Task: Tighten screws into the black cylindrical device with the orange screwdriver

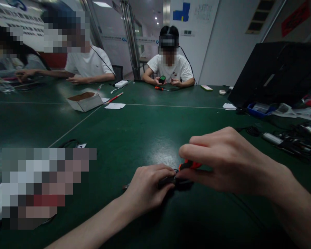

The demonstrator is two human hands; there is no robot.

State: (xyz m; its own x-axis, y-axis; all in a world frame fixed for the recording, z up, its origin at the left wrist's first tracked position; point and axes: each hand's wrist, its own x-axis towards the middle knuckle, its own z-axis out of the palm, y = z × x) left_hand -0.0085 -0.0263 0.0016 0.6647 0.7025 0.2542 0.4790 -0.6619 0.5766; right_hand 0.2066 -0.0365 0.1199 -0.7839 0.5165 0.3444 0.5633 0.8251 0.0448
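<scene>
Low over the green table, my left hand (155,181) is closed around a small black object (166,182), its kind hidden by my fingers. Just to the right, my right hand (217,162) pinches an orange-and-black screwdriver (190,165). Only its handle shows; its tip end is hidden near the black object. The fingertips of both hands almost meet there. A dark piece, possibly part of the same object or a cable, extends under my right fingers. A small reddish-brown end (125,187) pokes out behind my left wrist.
A white open box (85,103), a red pencil-like stick (115,98) and paper slips (115,106) lie ahead. Across the table, a co-worker (171,67) holds a green-black object. At right are a black monitor-like panel (277,74), a blue tray (260,110) and tangled cables (298,140).
</scene>
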